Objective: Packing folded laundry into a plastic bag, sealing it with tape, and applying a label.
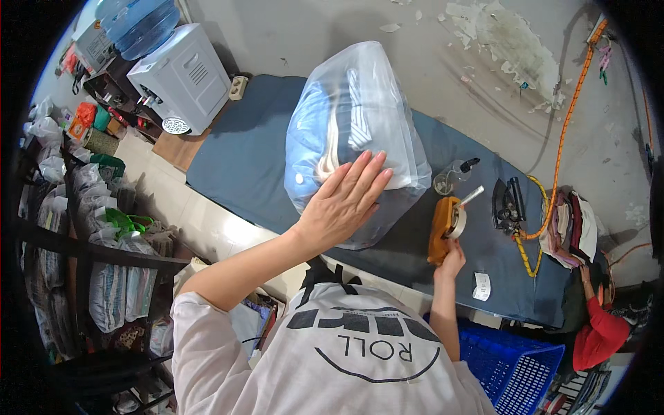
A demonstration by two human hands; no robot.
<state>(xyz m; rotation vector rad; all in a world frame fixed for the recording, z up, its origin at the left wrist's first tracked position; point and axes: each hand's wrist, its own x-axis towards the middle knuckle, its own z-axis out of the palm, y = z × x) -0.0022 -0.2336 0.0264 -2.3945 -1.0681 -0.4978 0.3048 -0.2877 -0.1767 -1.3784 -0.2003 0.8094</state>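
Note:
My left hand (345,202) lies flat, fingers extended, on the near side of a clear plastic bag (394,140). Inside the bag are folded clothes, light blue, white and striped. The bag rests on a blue-grey covered table (244,140). To the right, my right hand (450,261) touches an orange tape dispenser (440,228) holding a roll of tape, its fingers partly hidden at the near end. A clear spray bottle (452,176) lies between the bag and the dispenser. Nearer the front edge is a printed paper slip (481,286).
An iron (506,205) with an orange cord and a clothes stack (570,228) occupy the table's right end. A person in a red sleeve (602,337) is beyond. A blue basket (508,363) stands below; a water dispenser (181,78) and bagged-clothes shelves (109,259) are left.

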